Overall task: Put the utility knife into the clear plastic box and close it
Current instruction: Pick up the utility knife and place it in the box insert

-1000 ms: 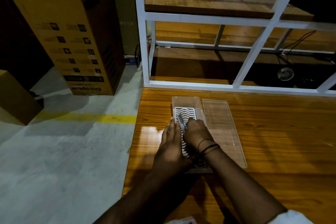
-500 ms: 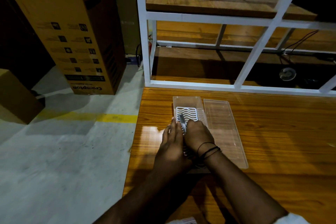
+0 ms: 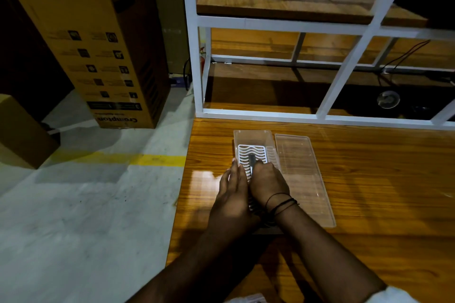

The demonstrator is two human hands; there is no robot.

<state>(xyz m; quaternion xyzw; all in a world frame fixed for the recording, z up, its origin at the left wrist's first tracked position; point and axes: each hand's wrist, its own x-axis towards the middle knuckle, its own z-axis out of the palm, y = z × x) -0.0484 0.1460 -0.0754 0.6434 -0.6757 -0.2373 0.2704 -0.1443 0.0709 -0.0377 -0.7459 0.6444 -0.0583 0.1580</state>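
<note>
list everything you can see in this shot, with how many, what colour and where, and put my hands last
clear plastic box: one, clear, near the table's left edge, open.
white wavy insert: one, white, inside the box.
utility knife: one, dark, over the insert, mostly hidden by the right hand.
lid: one, clear, flat on the table right of the box.
table: one, glossy wood.
shelf frame: one, white with wooden boards, behind the table.
tall cardboard carton: one, brown, on the floor at left.
small cardboard box: one, brown, far left.
floor stripe: one, yellow.
left hand: open, beside the box.
right hand: closed on the knife, black wrist cords.
</note>
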